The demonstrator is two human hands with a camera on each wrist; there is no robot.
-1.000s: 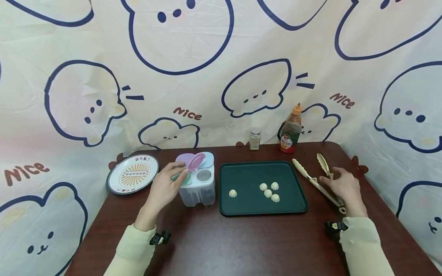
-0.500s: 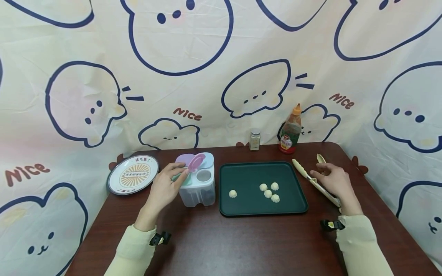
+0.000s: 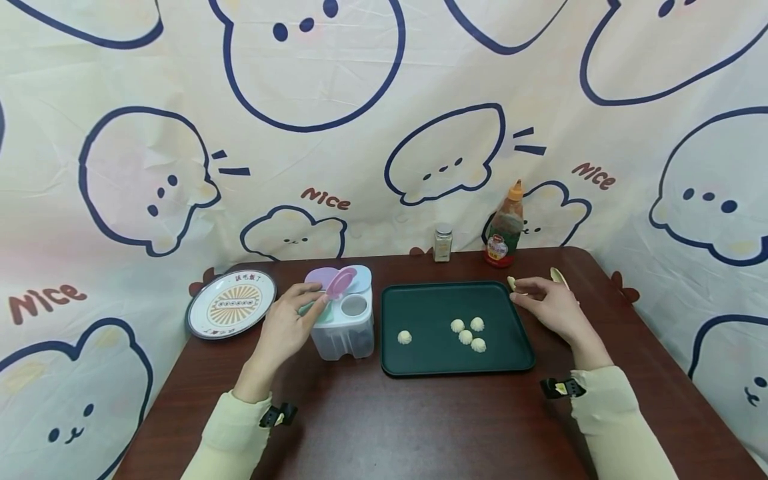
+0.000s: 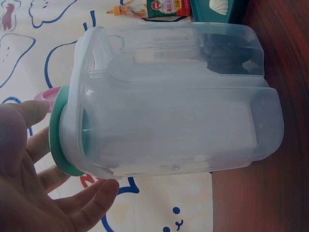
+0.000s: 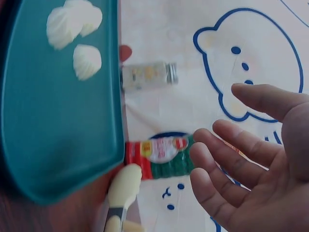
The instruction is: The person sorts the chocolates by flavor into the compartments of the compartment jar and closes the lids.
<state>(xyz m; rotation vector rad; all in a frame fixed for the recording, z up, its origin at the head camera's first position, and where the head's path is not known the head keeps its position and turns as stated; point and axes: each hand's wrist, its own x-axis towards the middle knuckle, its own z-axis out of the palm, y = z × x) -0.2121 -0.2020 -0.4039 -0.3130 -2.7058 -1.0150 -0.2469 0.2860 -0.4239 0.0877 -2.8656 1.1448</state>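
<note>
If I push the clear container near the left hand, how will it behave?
The clear container is probably stiff, given its molded, plastic-looking walls. It may be light: the near compartment looks unfilled. Standing tall, it could tip if pushed near its green lid.

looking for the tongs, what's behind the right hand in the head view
Tongs: two pale tips show past the right hand, which covers most of the rest.

Five buns (image 3: 465,337), one spoon (image 3: 341,283), one tray (image 3: 429,303)
</note>
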